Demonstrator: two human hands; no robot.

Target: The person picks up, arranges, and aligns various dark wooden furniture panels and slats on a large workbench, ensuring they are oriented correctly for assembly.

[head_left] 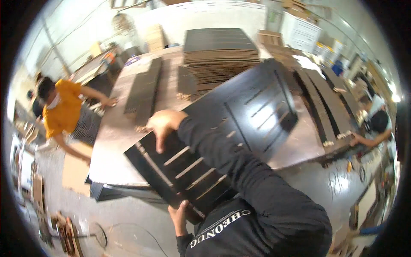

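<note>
A long dark panel (pixel 218 113) with rows of slots is held tilted in front of me, its far part shining under the light. My right arm reaches across it, and my right hand (pixel 166 125) grips its upper edge near the left end, thumb on the slotted face. Lower down, my left hand (pixel 179 215) is closed on the near edge of the same panel, thumb on top. The fingers of my left hand are partly hidden. The panel's far part lies over the table (pixel 115 150), in front of a tall stack of dark panels (pixel 220 40).
Dark strips (pixel 143 92) lie stacked on the table's left, and more long strips (pixel 319 105) on its right. A person in an orange top (pixel 66 109) stands at the left edge; another person (pixel 379 122) touches the right-hand strips. A cable (pixel 145 229) crosses the floor.
</note>
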